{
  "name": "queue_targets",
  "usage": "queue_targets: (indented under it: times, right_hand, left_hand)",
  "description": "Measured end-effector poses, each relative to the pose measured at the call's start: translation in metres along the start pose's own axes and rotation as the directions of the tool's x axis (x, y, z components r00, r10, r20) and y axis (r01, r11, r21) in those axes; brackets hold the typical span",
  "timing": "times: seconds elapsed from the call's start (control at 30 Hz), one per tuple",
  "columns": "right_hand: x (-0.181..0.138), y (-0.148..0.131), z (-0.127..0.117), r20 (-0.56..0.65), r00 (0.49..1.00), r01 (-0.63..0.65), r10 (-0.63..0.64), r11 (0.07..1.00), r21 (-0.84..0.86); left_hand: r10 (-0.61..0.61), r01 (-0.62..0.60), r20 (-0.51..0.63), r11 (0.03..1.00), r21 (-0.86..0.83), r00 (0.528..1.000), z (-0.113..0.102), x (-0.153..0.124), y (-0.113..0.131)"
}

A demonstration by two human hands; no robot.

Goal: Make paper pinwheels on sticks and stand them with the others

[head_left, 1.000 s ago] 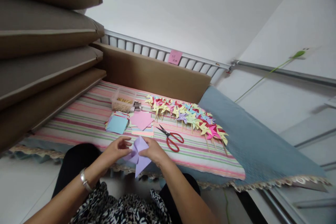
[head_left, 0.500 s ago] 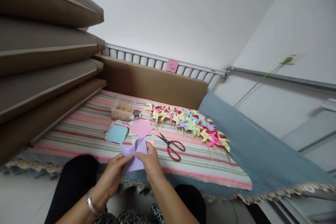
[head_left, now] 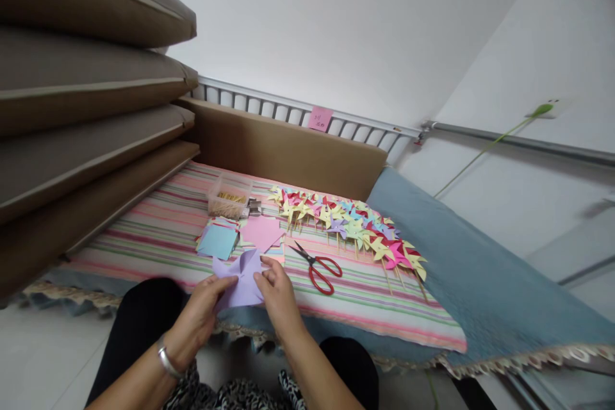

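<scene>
Both my hands hold a lilac paper square (head_left: 240, 282) just above the near edge of a striped cloth (head_left: 158, 230). My left hand (head_left: 202, 314), with a silver bracelet on its wrist, pinches the sheet's left side. My right hand (head_left: 278, 295) pinches its right side with thumb and fingers closed on the paper. The sheet is partly folded, with corners sticking up. Beyond it lie a stack of coloured paper squares (head_left: 217, 241) and a pink sheet (head_left: 262, 232).
Red-handled scissors (head_left: 317, 264) lie open right of my hands. A long row of finished paper pinwheels on sticks (head_left: 350, 224) runs behind them. A clear box of sticks (head_left: 227, 197) stands at the back. Brown cushions (head_left: 72, 122) are stacked at left; a blue blanket (head_left: 471, 275) lies at right.
The lilac paper has been turned and lifted in my hands, and its corners now point up. My hands have shifted slightly toward the cloth.
</scene>
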State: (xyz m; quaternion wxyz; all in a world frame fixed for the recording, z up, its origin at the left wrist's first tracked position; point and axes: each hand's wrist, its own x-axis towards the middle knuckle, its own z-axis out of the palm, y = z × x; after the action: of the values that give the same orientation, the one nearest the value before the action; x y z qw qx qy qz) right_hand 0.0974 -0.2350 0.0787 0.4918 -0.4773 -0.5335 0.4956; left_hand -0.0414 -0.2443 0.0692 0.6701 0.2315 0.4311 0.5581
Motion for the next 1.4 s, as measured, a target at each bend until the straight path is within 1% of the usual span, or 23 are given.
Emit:
queue_targets:
  times: [0.07,0.1,0.17,0.2,0.27,0.33,0.43,0.5,0.73,0.83,0.93,1.07,1.13,1.2,1.27,1.4]
  right_hand:
    - [-0.009,0.004,-0.009,-0.024,0.987,0.154,-0.16,0.974,-0.167]
    - [-0.014,0.006,-0.014,-0.016,0.965,0.248,-0.261,0.934,-0.258]
    - [-0.024,0.008,-0.023,0.05,0.903,0.407,-0.427,0.812,-0.418]
    - [-0.029,0.01,-0.026,0.1,0.874,0.462,-0.476,0.746,-0.48]
    - [-0.035,0.011,-0.029,0.189,0.838,0.52,-0.512,0.643,-0.562]
    - [-0.038,0.012,-0.028,0.242,0.82,0.544,-0.519,0.573,-0.614]
    - [-0.035,0.012,-0.024,0.265,0.805,0.552,-0.53,0.506,-0.663]
    - [-0.032,0.013,-0.022,0.268,0.799,0.554,-0.539,0.484,-0.677]
    - [-0.03,0.01,-0.023,0.289,0.792,0.572,-0.538,0.486,-0.661]
    - [-0.03,0.009,-0.025,0.304,0.799,0.573,-0.519,0.506,-0.645]
    - [-0.029,0.006,-0.024,0.279,0.837,0.531,-0.471,0.573,-0.624]
    - [-0.026,0.001,-0.017,0.183,0.919,0.388,-0.349,0.719,-0.577]
    - [-0.025,-0.002,-0.013,0.151,0.941,0.333,-0.302,0.758,-0.561]
    - [-0.023,-0.003,-0.009,0.131,0.951,0.304,-0.282,0.765,-0.568]
    - [-0.022,-0.004,-0.006,0.11,0.956,0.284,-0.273,0.753,-0.594]
    - [-0.02,-0.005,-0.002,0.083,0.957,0.263,-0.276,0.715,-0.648]
  left_hand:
    - [-0.006,0.006,-0.023,1.0,0.006,1.0,-0.004,0.002,0.001]
    - [-0.005,0.005,-0.031,1.0,0.007,1.0,-0.006,0.002,0.001]
    - [-0.004,0.004,-0.036,1.0,0.002,0.999,-0.008,0.004,0.0]
    - [-0.009,0.009,-0.031,1.0,0.0,0.999,-0.008,0.004,-0.001]
    - [-0.024,0.024,-0.026,1.0,0.005,0.999,-0.008,0.004,-0.001]
    - [-0.037,0.038,-0.026,0.999,0.019,0.999,-0.006,0.004,-0.001]
    - [-0.034,0.035,-0.033,0.999,0.029,0.999,-0.004,0.005,-0.001]
    - [-0.026,0.027,-0.031,0.999,0.028,0.999,-0.005,0.006,-0.002]
    - [-0.021,0.021,-0.003,0.998,0.061,1.0,-0.012,0.01,-0.006]
    - [-0.037,0.038,-0.005,0.996,0.081,0.999,-0.012,0.01,-0.008]
    - [-0.031,0.032,-0.012,0.995,0.095,0.999,-0.01,0.008,-0.008]
    - [-0.004,0.007,-0.024,0.992,0.125,1.0,-0.004,0.002,-0.008]
    - [-0.007,0.011,-0.031,0.991,0.133,0.999,-0.002,0.001,-0.008]
    - [-0.006,0.011,-0.033,0.991,0.134,0.999,-0.001,0.001,-0.009]
    - [-0.003,0.007,-0.028,0.99,0.138,1.0,0.0,0.002,-0.009]
    - [-0.005,0.002,0.021,0.99,0.142,1.0,0.002,-0.002,-0.009]
